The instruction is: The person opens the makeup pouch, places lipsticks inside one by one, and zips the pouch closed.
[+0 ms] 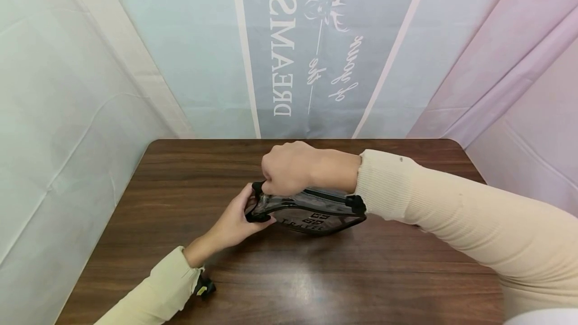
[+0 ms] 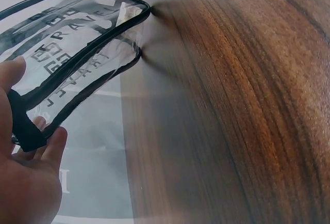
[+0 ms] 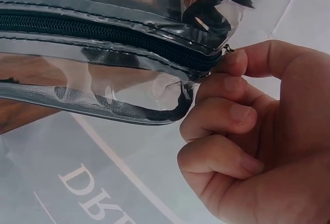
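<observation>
A clear plastic travel pouch [image 1: 316, 223] with black edging and the printed word TRAVEL is held over the table in the head view. My left hand [image 1: 231, 222] grips its left end, thumb on the near side; in the left wrist view the fingers [image 2: 54, 149] curl by a black end tab [image 2: 27, 131]. Over the pouch's top left corner lies my right hand [image 1: 293, 168]. The right wrist view shows its thumb and forefinger pinching a small zipper pull [image 3: 228, 49] at the end of the black zipper [image 3: 103, 33], other fingers curled in. The pouch's contents cannot be made out.
The brown wood-grain table [image 1: 289, 275] runs back to a hanging printed cloth [image 1: 207, 54], with pale cloths on both sides. A small black device [image 1: 206, 287] shows at the left cuff. Something white [image 1: 542, 317] pokes in at the bottom right corner.
</observation>
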`<state>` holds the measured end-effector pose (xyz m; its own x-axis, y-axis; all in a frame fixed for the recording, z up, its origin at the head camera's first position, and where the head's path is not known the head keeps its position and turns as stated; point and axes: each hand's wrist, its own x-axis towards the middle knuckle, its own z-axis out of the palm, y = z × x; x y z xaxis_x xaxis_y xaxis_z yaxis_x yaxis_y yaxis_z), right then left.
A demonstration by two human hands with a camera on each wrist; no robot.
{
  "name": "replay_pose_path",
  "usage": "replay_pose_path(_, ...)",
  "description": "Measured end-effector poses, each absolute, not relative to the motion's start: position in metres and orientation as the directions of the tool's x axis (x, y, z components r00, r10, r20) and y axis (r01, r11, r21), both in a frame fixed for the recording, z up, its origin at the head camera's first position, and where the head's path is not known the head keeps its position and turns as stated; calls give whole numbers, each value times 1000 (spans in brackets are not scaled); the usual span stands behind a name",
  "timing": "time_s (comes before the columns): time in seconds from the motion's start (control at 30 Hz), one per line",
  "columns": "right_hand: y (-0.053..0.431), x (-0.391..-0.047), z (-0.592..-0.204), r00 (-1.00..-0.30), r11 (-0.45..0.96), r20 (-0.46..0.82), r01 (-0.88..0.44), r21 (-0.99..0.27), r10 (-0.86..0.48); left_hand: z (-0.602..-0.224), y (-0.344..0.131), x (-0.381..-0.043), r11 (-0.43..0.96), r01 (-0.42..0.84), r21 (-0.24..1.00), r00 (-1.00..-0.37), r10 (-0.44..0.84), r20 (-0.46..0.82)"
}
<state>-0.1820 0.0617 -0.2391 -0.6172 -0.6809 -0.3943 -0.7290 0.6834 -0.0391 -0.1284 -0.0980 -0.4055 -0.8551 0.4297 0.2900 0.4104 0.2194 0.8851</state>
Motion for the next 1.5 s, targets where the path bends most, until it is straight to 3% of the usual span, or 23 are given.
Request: replay_pose_path(1.5, 102, -182, -241, -657, 728, -319, -648, -225, -683, -405, -101, -121, 236, 371, 898, -885, 382, 266)
